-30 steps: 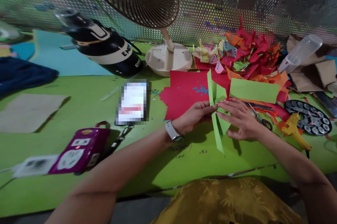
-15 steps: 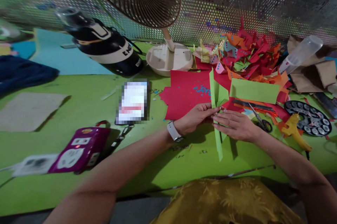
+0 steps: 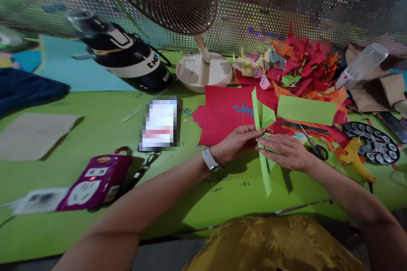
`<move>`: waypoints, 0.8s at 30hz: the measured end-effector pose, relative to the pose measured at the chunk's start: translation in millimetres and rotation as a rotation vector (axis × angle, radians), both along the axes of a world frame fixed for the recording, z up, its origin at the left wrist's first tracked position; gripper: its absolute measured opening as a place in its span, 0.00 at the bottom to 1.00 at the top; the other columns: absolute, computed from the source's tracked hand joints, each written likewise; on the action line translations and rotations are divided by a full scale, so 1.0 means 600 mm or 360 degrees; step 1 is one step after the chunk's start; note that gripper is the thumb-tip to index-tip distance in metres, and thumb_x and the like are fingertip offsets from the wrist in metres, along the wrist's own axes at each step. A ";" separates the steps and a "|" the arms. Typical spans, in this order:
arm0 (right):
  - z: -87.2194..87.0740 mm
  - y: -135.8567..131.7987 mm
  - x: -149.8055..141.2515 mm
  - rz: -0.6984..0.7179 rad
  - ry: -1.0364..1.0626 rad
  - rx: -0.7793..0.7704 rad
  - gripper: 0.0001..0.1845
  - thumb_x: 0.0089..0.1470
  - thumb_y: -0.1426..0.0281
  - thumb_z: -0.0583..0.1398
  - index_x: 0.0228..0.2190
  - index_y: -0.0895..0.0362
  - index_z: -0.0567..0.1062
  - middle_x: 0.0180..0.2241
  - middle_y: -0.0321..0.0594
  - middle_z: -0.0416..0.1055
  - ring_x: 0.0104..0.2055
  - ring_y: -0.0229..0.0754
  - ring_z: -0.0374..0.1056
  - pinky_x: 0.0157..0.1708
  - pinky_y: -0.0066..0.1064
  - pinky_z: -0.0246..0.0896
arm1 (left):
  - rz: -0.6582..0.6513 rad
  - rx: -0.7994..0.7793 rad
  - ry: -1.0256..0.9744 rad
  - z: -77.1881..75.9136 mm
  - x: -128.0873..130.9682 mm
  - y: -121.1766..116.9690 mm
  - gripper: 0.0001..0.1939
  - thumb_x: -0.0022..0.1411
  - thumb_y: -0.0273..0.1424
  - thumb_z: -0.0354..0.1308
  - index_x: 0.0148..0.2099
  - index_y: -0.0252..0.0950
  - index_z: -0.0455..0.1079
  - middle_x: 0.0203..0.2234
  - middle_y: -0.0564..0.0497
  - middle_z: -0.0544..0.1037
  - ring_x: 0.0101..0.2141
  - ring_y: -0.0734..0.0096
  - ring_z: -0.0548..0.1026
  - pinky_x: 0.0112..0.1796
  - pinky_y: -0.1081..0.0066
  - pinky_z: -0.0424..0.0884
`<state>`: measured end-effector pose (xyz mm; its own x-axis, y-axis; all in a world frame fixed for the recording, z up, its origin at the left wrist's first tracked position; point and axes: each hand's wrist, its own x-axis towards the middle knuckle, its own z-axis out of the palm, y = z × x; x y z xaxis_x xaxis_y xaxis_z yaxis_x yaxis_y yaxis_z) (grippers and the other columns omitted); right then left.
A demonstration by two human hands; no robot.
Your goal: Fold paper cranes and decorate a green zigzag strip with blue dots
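Observation:
A folded green paper piece (image 3: 262, 115) stands on edge over the green table (image 3: 95, 122), one point up and a long strip running down toward me. My left hand (image 3: 237, 143), with a white watch on its wrist, pinches the paper's middle from the left. My right hand (image 3: 284, 150) presses the same fold from the right with flattened fingers held together. A red paper sheet (image 3: 224, 114) with blue specks lies just behind both hands.
A fan on a cream base (image 3: 203, 71) stands at the back. Beside it lie a black bottle (image 3: 124, 57), a phone (image 3: 160, 123) and a purple power strip (image 3: 92, 182). At right: green sheet (image 3: 305, 110), scissors (image 3: 313, 143), yellow glue gun (image 3: 354, 158), paper scrap pile (image 3: 299, 67).
The folded green paper has been pressed narrower between both hands, and my right hand has flattened and lowered onto the fold. The rest of the table is unchanged.

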<state>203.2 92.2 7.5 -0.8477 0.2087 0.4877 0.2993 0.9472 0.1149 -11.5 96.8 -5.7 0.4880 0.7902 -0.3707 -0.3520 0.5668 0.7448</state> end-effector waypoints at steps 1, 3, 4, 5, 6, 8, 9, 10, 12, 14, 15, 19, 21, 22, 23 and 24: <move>-0.002 0.001 -0.001 -0.0010 0.0015 0.0016 0.14 0.66 0.73 0.53 0.46 0.49 0.77 0.52 0.33 0.76 0.58 0.36 0.69 0.59 0.31 0.67 | 0.0010 0.0011 0.0003 0.000 0.001 0.000 0.16 0.51 0.37 0.73 0.39 0.33 0.80 0.29 0.49 0.81 0.28 0.76 0.76 0.30 0.77 0.71; -0.004 0.004 -0.002 -0.0012 0.0084 0.0044 0.13 0.66 0.72 0.54 0.45 0.50 0.77 0.51 0.33 0.77 0.56 0.36 0.70 0.58 0.32 0.68 | 0.0060 0.0024 0.0004 0.002 0.003 0.000 0.15 0.50 0.37 0.73 0.37 0.33 0.79 0.27 0.51 0.80 0.27 0.77 0.75 0.30 0.77 0.71; -0.005 0.005 -0.003 0.0003 0.0109 0.0048 0.13 0.66 0.73 0.54 0.45 0.50 0.77 0.51 0.34 0.77 0.56 0.37 0.71 0.59 0.32 0.67 | 0.0087 0.0023 0.0004 0.002 0.003 0.000 0.16 0.49 0.37 0.74 0.37 0.33 0.79 0.26 0.52 0.80 0.26 0.78 0.75 0.30 0.77 0.71; -0.005 0.005 -0.003 0.0021 0.0111 0.0041 0.13 0.66 0.73 0.54 0.45 0.51 0.77 0.52 0.34 0.77 0.56 0.37 0.71 0.59 0.33 0.67 | 0.0108 0.0015 0.0004 0.004 0.004 0.000 0.16 0.49 0.38 0.74 0.37 0.33 0.79 0.25 0.53 0.79 0.26 0.78 0.75 0.29 0.77 0.71; -0.005 0.005 -0.003 0.0036 0.0088 0.0021 0.14 0.66 0.73 0.54 0.45 0.50 0.77 0.52 0.34 0.76 0.57 0.37 0.70 0.60 0.33 0.66 | 0.0127 0.0003 0.0005 0.005 0.004 0.001 0.17 0.48 0.38 0.74 0.37 0.33 0.79 0.25 0.53 0.79 0.25 0.78 0.74 0.29 0.77 0.71; -0.004 0.004 -0.001 0.0058 0.0006 -0.0045 0.15 0.66 0.73 0.53 0.46 0.48 0.77 0.53 0.32 0.75 0.58 0.37 0.69 0.62 0.33 0.64 | 0.0162 -0.0024 0.0009 0.006 0.003 0.002 0.17 0.47 0.38 0.75 0.37 0.33 0.79 0.25 0.53 0.80 0.25 0.78 0.74 0.28 0.77 0.70; -0.004 0.003 0.000 0.0064 -0.0024 -0.0087 0.15 0.66 0.72 0.53 0.46 0.47 0.77 0.54 0.30 0.75 0.59 0.36 0.68 0.62 0.34 0.63 | 0.0175 -0.0037 0.0008 0.007 0.002 0.003 0.17 0.47 0.38 0.75 0.37 0.33 0.79 0.25 0.53 0.80 0.24 0.78 0.75 0.27 0.77 0.70; -0.004 0.002 0.001 0.0072 -0.0034 -0.0136 0.15 0.66 0.72 0.53 0.47 0.46 0.76 0.54 0.29 0.74 0.59 0.36 0.68 0.63 0.34 0.62 | 0.0187 -0.0047 0.0007 0.007 0.002 0.003 0.17 0.47 0.37 0.75 0.37 0.34 0.79 0.25 0.53 0.80 0.24 0.77 0.75 0.27 0.77 0.70; -0.004 -0.001 0.003 0.0113 -0.0001 -0.0232 0.15 0.64 0.73 0.56 0.48 0.46 0.75 0.56 0.30 0.73 0.61 0.37 0.65 0.66 0.36 0.58 | 0.0210 -0.0052 0.0008 0.007 0.002 0.005 0.17 0.48 0.38 0.74 0.37 0.34 0.79 0.24 0.53 0.80 0.24 0.77 0.74 0.26 0.76 0.70; -0.004 -0.002 0.003 0.0173 0.0061 -0.0259 0.16 0.63 0.74 0.57 0.50 0.48 0.74 0.57 0.33 0.72 0.63 0.38 0.63 0.67 0.37 0.53 | 0.0266 -0.0042 0.0023 0.008 0.002 0.007 0.15 0.49 0.38 0.74 0.37 0.34 0.79 0.24 0.53 0.80 0.23 0.77 0.74 0.26 0.76 0.71; -0.004 -0.003 0.002 0.0193 0.0088 -0.0233 0.16 0.62 0.74 0.58 0.50 0.50 0.74 0.57 0.36 0.72 0.64 0.38 0.62 0.68 0.37 0.52 | 0.0312 -0.0036 0.0033 0.009 0.002 0.008 0.15 0.49 0.38 0.74 0.36 0.35 0.79 0.25 0.53 0.81 0.24 0.77 0.74 0.26 0.76 0.71; -0.003 -0.001 0.000 0.0193 0.0125 -0.0032 0.14 0.63 0.75 0.57 0.49 0.57 0.74 0.54 0.42 0.75 0.63 0.40 0.64 0.67 0.40 0.54 | 0.0462 -0.0030 0.0021 0.012 0.004 0.007 0.17 0.47 0.40 0.74 0.36 0.36 0.78 0.26 0.54 0.80 0.25 0.76 0.76 0.27 0.76 0.72; -0.004 0.002 0.001 0.0155 0.0127 0.0017 0.14 0.64 0.75 0.56 0.49 0.56 0.74 0.53 0.41 0.75 0.61 0.40 0.66 0.66 0.40 0.56 | 0.0398 -0.0045 -0.0003 0.012 0.005 0.004 0.17 0.47 0.42 0.74 0.34 0.36 0.76 0.25 0.55 0.79 0.25 0.76 0.75 0.27 0.76 0.73; -0.006 0.003 0.002 0.0131 0.0123 0.0005 0.14 0.64 0.75 0.55 0.49 0.54 0.74 0.53 0.39 0.75 0.61 0.39 0.66 0.66 0.40 0.57 | 0.0343 -0.0051 -0.0009 0.012 0.006 0.002 0.18 0.46 0.41 0.75 0.32 0.36 0.75 0.24 0.55 0.78 0.25 0.77 0.75 0.27 0.76 0.72; -0.008 0.004 0.003 0.0108 0.0111 -0.0040 0.14 0.64 0.75 0.55 0.49 0.52 0.74 0.54 0.37 0.75 0.61 0.38 0.66 0.66 0.39 0.57 | 0.0288 -0.0052 -0.0014 0.012 0.006 0.000 0.18 0.45 0.40 0.75 0.31 0.36 0.74 0.24 0.56 0.77 0.24 0.77 0.74 0.27 0.77 0.72; -0.010 0.005 0.004 0.0086 0.0100 -0.0107 0.15 0.64 0.74 0.55 0.49 0.49 0.74 0.54 0.35 0.74 0.61 0.38 0.66 0.66 0.38 0.56 | 0.0248 -0.0046 -0.0018 0.011 0.006 -0.001 0.17 0.44 0.39 0.76 0.31 0.35 0.74 0.24 0.56 0.77 0.24 0.78 0.74 0.27 0.77 0.72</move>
